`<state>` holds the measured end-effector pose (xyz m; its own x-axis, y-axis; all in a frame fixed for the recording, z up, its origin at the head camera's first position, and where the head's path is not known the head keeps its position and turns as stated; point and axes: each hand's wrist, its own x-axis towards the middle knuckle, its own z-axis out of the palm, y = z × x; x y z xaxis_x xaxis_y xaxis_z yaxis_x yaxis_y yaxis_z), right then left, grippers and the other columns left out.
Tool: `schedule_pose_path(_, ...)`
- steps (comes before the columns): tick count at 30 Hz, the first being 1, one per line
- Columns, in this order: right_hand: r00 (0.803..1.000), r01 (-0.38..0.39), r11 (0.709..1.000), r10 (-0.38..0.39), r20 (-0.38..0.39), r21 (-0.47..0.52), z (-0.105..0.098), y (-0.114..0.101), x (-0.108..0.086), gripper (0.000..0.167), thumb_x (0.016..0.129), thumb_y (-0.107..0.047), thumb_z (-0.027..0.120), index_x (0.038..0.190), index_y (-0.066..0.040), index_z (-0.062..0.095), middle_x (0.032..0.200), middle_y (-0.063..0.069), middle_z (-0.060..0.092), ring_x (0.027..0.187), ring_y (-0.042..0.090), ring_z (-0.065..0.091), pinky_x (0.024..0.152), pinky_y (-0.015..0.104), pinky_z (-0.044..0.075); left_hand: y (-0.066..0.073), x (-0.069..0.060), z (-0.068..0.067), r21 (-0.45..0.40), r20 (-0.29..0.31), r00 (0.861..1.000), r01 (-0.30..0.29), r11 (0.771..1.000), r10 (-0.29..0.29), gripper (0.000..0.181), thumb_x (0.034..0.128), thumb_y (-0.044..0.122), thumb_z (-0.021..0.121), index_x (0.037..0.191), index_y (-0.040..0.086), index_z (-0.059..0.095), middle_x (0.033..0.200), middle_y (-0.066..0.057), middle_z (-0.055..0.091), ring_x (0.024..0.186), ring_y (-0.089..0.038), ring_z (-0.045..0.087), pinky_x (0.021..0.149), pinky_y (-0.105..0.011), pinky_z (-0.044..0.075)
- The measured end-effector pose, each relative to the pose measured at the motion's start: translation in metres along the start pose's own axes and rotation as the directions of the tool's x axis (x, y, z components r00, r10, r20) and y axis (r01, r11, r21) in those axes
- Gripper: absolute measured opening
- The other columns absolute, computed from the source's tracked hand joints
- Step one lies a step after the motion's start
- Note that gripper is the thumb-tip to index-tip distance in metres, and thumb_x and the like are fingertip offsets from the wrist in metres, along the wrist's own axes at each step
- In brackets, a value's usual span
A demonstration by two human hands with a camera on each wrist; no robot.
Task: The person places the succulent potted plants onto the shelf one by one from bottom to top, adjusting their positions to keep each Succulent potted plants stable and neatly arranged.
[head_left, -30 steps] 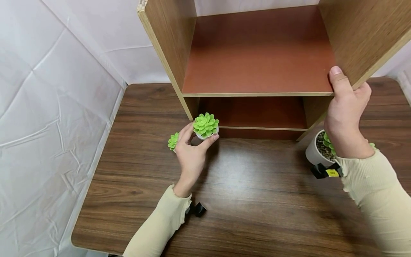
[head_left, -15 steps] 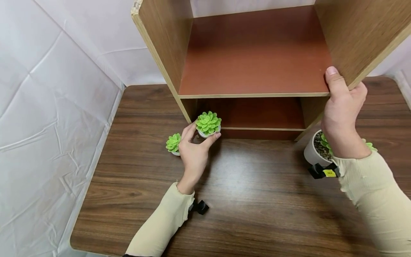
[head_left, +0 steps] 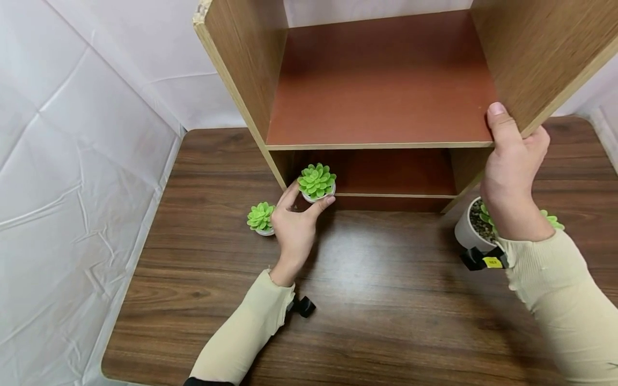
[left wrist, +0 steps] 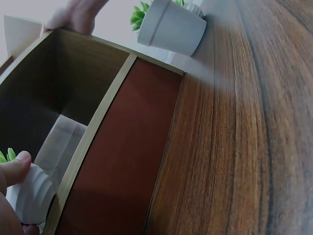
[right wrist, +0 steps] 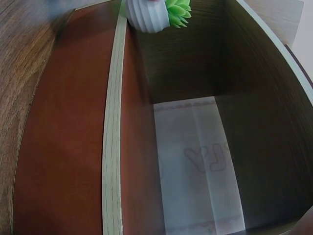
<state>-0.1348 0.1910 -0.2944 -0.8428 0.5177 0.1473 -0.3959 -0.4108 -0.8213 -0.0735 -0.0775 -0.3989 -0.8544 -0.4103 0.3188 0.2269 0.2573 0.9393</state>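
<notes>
In the head view my left hand (head_left: 295,228) holds a small potted succulent (head_left: 317,181) by its white pot, thumb on the near side. The plant is at the left end of the bookshelf's lower shelf (head_left: 396,171). Its ridged white pot (left wrist: 35,196) is at the shelf's front edge in the left wrist view; I cannot tell whether it bears on the board. My right hand (head_left: 514,171) grips the right side panel (head_left: 536,59) of the wooden bookshelf, thumb on the inner side. The right wrist view shows the same pot (right wrist: 147,15) upright relative to the shelf.
A second small succulent (head_left: 260,216) stands on the table (head_left: 193,289) left of my left hand. Beside the bookshelf's right foot, a larger white pot (head_left: 469,228) with pebbles and green leaves is partly covered by my right wrist. White sheeting (head_left: 72,161) borders the table's left side.
My left hand has carried the succulent slightly right and farther in toward the lower shelf. More of the second small succulent shows now. My right hand keeps its grip on the panel.
</notes>
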Motion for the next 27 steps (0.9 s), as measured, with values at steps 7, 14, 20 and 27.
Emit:
schedule_pose_path(7, 1.000, -0.002, 1.000, 0.002, 0.002, -0.005, -0.001, 0.000, 0.000, 0.025, 0.086, -0.004, 0.071, 0.107, 0.008, 0.068, 0.098, 0.020, 0.066, 0.090, 0.027, 0.064, 0.082, 0.030, 0.047, 0.001, 0.002, 0.004, -0.010, -0.016, 1.000, 0.021, 1.000, -0.021, 0.060, 0.0663, 0.024, 0.093, 0.121, 0.011, 0.072, 0.119, 0.002, 0.066, 0.118, -0.010, 0.056, 0.100, -0.035, 0.041)
schedule_pose_path(14, 1.000, -0.002, 1.000, 0.002, 0.012, -0.014, -0.002, 0.001, 0.000, 0.024, 0.086, -0.005, 0.072, 0.106, 0.008, 0.068, 0.097, 0.020, 0.066, 0.088, 0.026, 0.065, 0.081, 0.030, 0.047, 0.000, 0.005, 0.006, 0.025, -0.012, 1.000, 0.008, 1.000, -0.008, 0.063, 0.0666, 0.025, 0.093, 0.123, 0.009, 0.070, 0.122, -0.002, 0.066, 0.117, -0.009, 0.056, 0.101, -0.028, 0.039)
schedule_pose_path(20, 1.000, 0.001, 1.000, -0.001, 0.017, -0.003, -0.001, 0.001, 0.002, 0.025, 0.086, -0.004, 0.071, 0.107, 0.008, 0.068, 0.097, 0.020, 0.066, 0.088, 0.027, 0.065, 0.081, 0.030, 0.048, 0.001, 0.006, 0.009, 0.062, -0.006, 1.000, -0.009, 0.998, 0.009, 0.064, 0.0681, 0.028, 0.092, 0.124, 0.009, 0.069, 0.123, -0.003, 0.065, 0.118, -0.007, 0.055, 0.100, -0.027, 0.040)
schedule_pose_path(27, 1.000, 0.007, 1.000, -0.007, 0.018, -0.011, -0.004, 0.003, 0.005, 0.024, 0.086, -0.004, 0.071, 0.106, 0.008, 0.068, 0.097, 0.020, 0.066, 0.088, 0.026, 0.065, 0.080, 0.030, 0.048, 0.000, 0.009, 0.014, 0.092, 0.010, 1.000, -0.006, 0.996, 0.006, 0.063, 0.0704, 0.028, 0.091, 0.126, 0.009, 0.068, 0.124, -0.002, 0.065, 0.119, -0.006, 0.054, 0.100, -0.026, 0.040)
